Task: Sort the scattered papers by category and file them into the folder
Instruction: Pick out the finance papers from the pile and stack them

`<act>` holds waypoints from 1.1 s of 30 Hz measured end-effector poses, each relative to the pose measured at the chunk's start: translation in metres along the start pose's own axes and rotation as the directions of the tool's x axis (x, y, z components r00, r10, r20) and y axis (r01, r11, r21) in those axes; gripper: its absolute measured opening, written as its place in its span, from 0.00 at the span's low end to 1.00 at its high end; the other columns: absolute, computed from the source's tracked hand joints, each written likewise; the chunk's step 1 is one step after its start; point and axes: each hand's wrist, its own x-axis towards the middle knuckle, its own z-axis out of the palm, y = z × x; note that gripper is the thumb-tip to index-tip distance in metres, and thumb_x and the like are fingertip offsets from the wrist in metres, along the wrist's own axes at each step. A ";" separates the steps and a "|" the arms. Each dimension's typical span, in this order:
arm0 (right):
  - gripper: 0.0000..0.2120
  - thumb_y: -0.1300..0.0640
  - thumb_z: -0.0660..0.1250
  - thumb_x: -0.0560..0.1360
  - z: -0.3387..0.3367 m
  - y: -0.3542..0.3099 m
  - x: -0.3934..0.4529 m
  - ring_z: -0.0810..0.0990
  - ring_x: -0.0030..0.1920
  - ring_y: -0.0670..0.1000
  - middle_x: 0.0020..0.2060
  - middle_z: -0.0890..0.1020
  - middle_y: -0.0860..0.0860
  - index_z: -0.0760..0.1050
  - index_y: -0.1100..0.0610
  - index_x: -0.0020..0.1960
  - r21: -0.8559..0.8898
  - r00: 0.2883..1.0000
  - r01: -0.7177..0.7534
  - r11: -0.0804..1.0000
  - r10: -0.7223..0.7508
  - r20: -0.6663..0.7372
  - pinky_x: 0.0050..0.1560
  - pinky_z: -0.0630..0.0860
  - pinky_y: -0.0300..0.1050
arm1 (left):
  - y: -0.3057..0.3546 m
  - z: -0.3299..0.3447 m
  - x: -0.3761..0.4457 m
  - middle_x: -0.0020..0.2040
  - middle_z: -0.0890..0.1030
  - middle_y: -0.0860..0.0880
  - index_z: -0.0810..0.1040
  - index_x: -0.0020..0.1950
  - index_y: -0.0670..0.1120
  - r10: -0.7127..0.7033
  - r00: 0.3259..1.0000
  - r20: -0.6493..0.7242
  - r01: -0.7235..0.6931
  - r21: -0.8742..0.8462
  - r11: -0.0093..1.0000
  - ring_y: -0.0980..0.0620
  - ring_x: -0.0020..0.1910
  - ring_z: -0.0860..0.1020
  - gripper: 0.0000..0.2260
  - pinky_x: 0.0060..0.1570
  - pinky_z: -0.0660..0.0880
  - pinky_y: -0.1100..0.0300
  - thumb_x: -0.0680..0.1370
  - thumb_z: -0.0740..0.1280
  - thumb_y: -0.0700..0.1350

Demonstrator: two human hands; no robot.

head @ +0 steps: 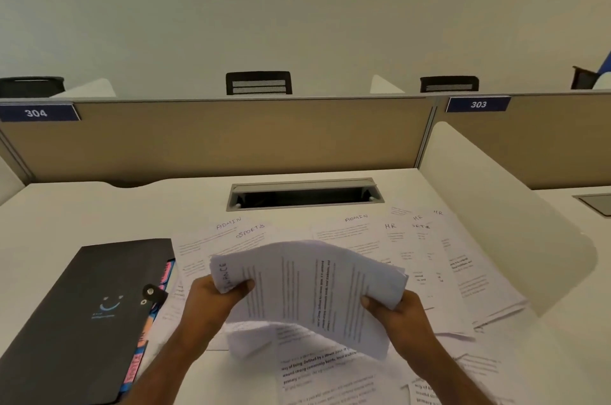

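**Both hands holding a sheaf of papers above the desk**

Centrally, I hold a sheaf of papers [314, 289] off the desk [99, 206], my left hand [215, 295] gripping its left end with the thumb curled over the top sheet, my right hand [390, 308] gripping its right end in the same way. The sheaf bows upward between the two grips, its printed lines running sideways to my view; a handwritten heading by my left thumb is only partly legible. Below and beyond the sheaf, loose sheets [413, 246] lie scattered and overlapping on the desk, several headed by hand "ADMIN", "SPORTS" or "HR". To my left the black folder [82, 305] lies flat and closed, its snap strap [153, 294] fastened over the right edge, coloured tabs showing along that edge. A cable slot [304, 194] sits at the desk's rear, before a tan partition [231, 140] carrying plates numbered 304 [36, 112] and 303 [478, 104].
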 end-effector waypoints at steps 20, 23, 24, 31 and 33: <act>0.19 0.69 0.68 0.72 0.095 0.000 -0.012 0.84 0.49 0.59 0.50 0.86 0.57 0.76 0.60 0.62 0.643 0.934 -0.275 0.715 0.356 0.003 0.40 0.83 0.52 | 0.006 0.036 -0.051 0.54 0.85 0.47 0.75 0.64 0.49 -0.318 0.931 0.177 0.361 -0.560 0.746 0.44 0.52 0.84 0.18 0.56 0.78 0.43 0.74 0.70 0.48; 0.21 0.69 0.67 0.73 0.111 0.003 -0.021 0.84 0.49 0.60 0.53 0.85 0.58 0.74 0.58 0.64 0.658 0.938 -0.288 0.696 0.344 0.047 0.39 0.83 0.53 | 0.007 0.035 -0.049 0.53 0.85 0.48 0.78 0.60 0.50 -0.283 0.956 0.077 0.272 -0.595 0.757 0.44 0.51 0.84 0.13 0.54 0.78 0.40 0.76 0.70 0.41; 0.22 0.69 0.67 0.73 0.115 0.004 -0.022 0.84 0.51 0.61 0.54 0.84 0.58 0.74 0.57 0.65 0.659 0.941 -0.288 0.695 0.331 0.062 0.41 0.83 0.55 | 0.007 0.033 -0.047 0.52 0.85 0.49 0.79 0.58 0.50 -0.292 0.956 0.025 0.251 -0.585 0.772 0.44 0.51 0.84 0.12 0.53 0.79 0.40 0.76 0.70 0.39; 0.23 0.68 0.69 0.68 0.122 0.000 -0.025 0.83 0.48 0.63 0.48 0.86 0.58 0.75 0.55 0.61 0.534 0.937 -0.347 0.771 0.307 0.167 0.45 0.81 0.63 | 0.003 -0.001 -0.034 0.51 0.85 0.53 0.79 0.58 0.52 -0.268 0.957 -0.113 0.197 -0.426 0.883 0.46 0.51 0.83 0.14 0.54 0.79 0.42 0.76 0.70 0.38; 0.20 0.65 0.69 0.68 0.118 -0.007 -0.022 0.82 0.49 0.63 0.48 0.86 0.57 0.78 0.53 0.58 0.518 0.947 -0.322 0.793 0.274 0.169 0.53 0.77 0.68 | 0.001 -0.017 -0.028 0.52 0.85 0.51 0.79 0.60 0.51 -0.258 0.962 -0.087 0.203 -0.404 0.892 0.45 0.52 0.83 0.14 0.54 0.79 0.41 0.76 0.70 0.38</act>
